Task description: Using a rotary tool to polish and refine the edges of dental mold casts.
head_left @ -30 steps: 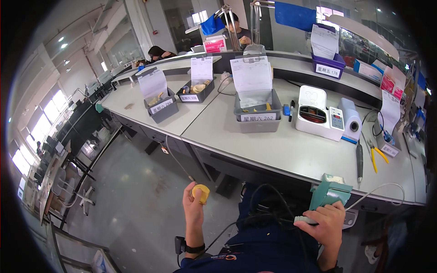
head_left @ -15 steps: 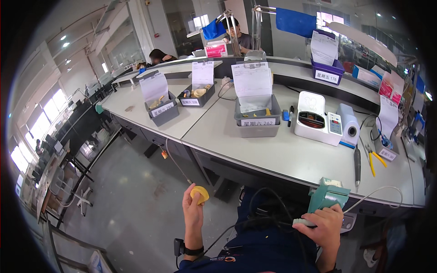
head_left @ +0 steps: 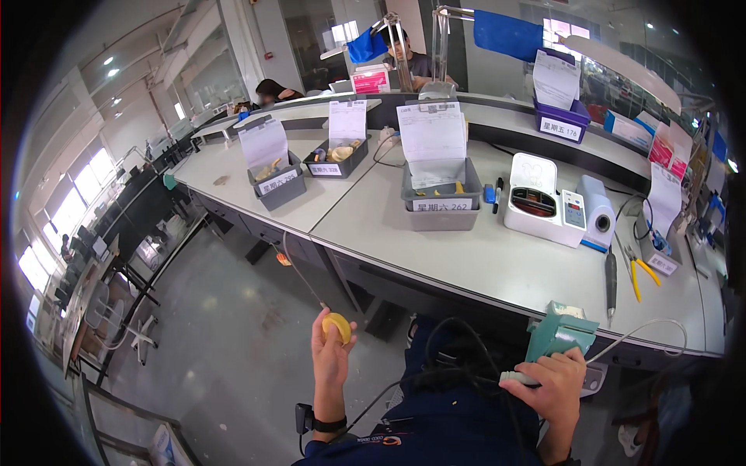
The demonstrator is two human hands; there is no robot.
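Between the fingers and thumb of my left hand [head_left: 331,361] is a small rounded yellow plaster model [head_left: 336,328], held up over the floor in front of the bench. My right hand [head_left: 553,380] is closed around a pale grey handpiece [head_left: 519,379], whose tip points left toward the model. That hand rests against a green block-shaped holder [head_left: 561,334] at the bench's front edge. The model and the handpiece tip are apart.
On the bench [head_left: 373,221] stand grey trays [head_left: 441,220] with papers and yellow pieces. A white device with an open lid [head_left: 544,213], yellow-handled pliers [head_left: 643,272] and a black pen-like tool [head_left: 611,287] lie to the right. A dark cable [head_left: 404,382] crosses my lap.
My left hand has turned the yellow model slightly and shifted a little. My right hand keeps its place with the handpiece.
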